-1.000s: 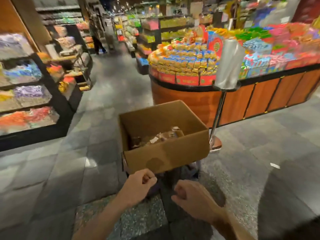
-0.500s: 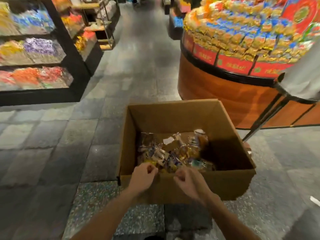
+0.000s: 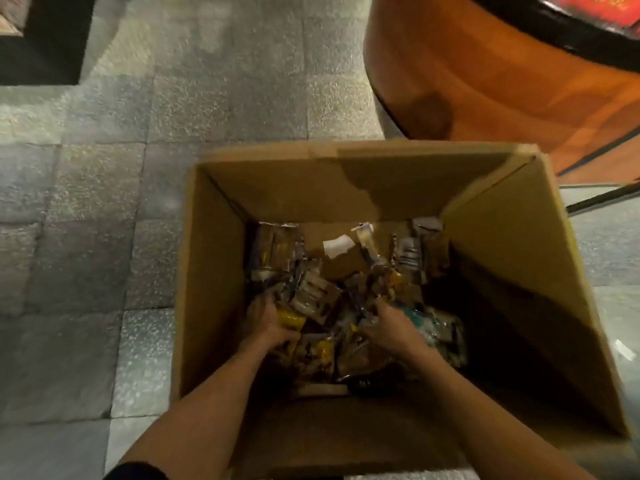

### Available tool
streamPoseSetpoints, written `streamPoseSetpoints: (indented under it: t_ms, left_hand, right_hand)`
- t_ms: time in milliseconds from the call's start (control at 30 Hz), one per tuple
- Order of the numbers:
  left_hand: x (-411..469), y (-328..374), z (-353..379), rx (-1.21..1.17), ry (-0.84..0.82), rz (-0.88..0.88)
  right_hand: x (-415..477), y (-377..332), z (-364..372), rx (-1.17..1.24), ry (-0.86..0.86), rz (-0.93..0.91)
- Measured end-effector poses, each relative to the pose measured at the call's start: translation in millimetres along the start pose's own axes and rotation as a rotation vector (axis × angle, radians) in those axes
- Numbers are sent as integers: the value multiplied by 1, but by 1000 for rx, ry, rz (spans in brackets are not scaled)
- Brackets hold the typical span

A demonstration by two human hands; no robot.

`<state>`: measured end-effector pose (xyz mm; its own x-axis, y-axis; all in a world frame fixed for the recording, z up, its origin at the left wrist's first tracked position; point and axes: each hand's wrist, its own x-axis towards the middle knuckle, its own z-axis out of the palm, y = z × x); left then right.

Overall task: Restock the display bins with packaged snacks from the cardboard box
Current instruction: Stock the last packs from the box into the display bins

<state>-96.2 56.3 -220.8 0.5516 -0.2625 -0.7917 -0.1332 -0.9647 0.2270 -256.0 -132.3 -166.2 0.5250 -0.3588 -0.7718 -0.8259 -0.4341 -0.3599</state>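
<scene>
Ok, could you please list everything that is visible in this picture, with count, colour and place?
cardboard box: one, brown, open, on the floor, centre.
packaged snacks: many, mixed colours, heaped inside the box.
floor: grey tiles, around the box.
display stand: one, orange with black rim, upper right.
shelf base: one, black, upper left corner.
left hand: one, inside the box, grips packaged snacks.
right hand: one, among the snacks, fingers hidden.

Blurred snack packets [image 3: 332, 306], labels unreadable.
</scene>
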Motion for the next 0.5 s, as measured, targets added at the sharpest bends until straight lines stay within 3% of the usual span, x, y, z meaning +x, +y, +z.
streamPoseSetpoints:
  t_ms: [133, 400, 500]
  left_hand:
    - [34, -11, 14, 294, -44, 82]
    - [61, -13, 29, 444, -9, 77]
    - [65, -15, 26, 467, -10, 88]
  right_hand:
    - [60, -1, 11, -42, -63, -53]
    - [138, -35, 41, -106, -224, -94]
    - [138, -30, 49, -195, -206, -96]
